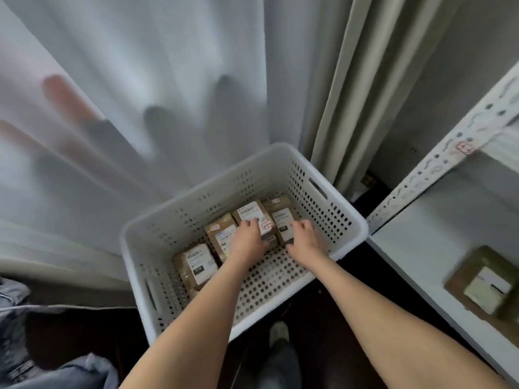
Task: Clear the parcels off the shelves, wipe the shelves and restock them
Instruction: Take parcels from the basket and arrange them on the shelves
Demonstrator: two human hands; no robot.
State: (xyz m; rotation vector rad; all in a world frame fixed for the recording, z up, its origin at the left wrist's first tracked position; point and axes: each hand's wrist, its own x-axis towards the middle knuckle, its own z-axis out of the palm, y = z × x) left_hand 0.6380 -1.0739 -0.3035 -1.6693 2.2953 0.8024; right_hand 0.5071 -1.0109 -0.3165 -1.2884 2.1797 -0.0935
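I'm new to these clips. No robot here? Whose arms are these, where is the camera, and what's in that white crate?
There is no machine: a person works bare-handed. The one camera sits on their head, looking forward and down, so the arms enter from the bottom edge. A white basket with holes stands before a pale curtain. Four brown parcels with labels lie in it. The left hand lies over the middle two; the right hand is on the rightmost parcel. Their fingers curl onto the boxes, but whether they already grip is unclear. At right is a white shelf with one more parcel on it.
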